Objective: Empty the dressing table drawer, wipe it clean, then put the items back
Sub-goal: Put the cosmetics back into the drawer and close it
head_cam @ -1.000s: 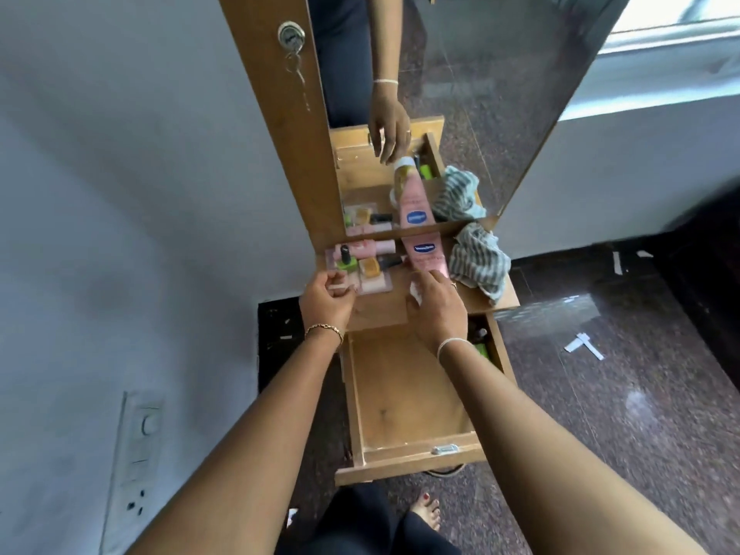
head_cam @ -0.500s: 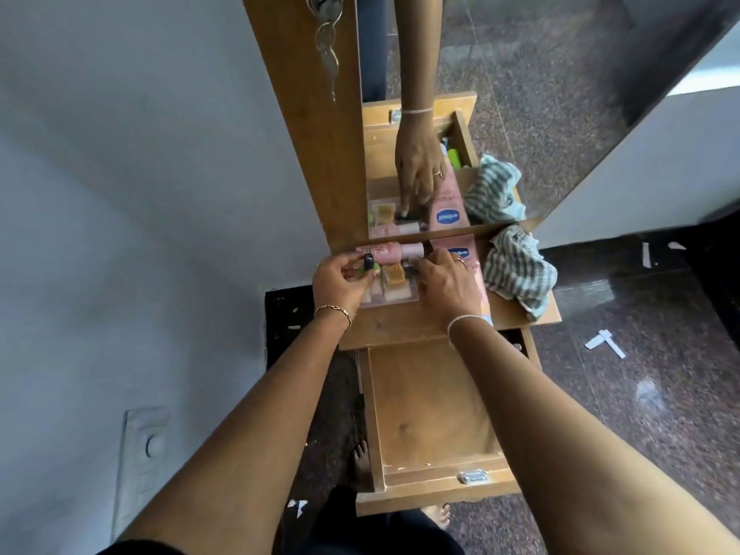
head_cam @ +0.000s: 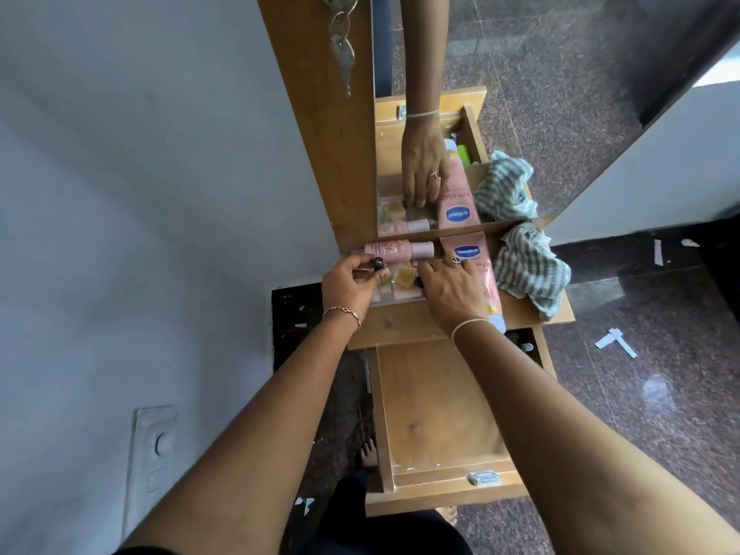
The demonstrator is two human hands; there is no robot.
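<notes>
The wooden drawer (head_cam: pixel 436 414) is pulled out below me and its bare bottom shows. On the dressing table top (head_cam: pixel 400 326) lie a pink tube (head_cam: pixel 384 250), a pink Vaseline tube (head_cam: pixel 466 251), a clear packet with yellow pieces (head_cam: pixel 404 276) and a striped cloth (head_cam: pixel 528 270). My left hand (head_cam: pixel 350 284) pinches a small black-capped bottle (head_cam: pixel 378 263) beside the packet. With fingers stretched forward, my right hand (head_cam: pixel 448 294) lies over the packet and the Vaseline tube, touching a small dark item (head_cam: pixel 419 281). What is under its palm is hidden.
The mirror (head_cam: pixel 540 94) stands right behind the items and repeats them. Keys (head_cam: pixel 342 46) hang from the wooden frame. A small bottle (head_cam: pixel 525 347) shows at the drawer's back right. A wall switch (head_cam: pixel 154 446) is low on the left. Paper scraps (head_cam: pixel 614 342) lie on the dark floor.
Both hands moved forward from the table's front edge onto the items. My left hand took hold of the small black-capped bottle. The view tilted down and moved closer.
</notes>
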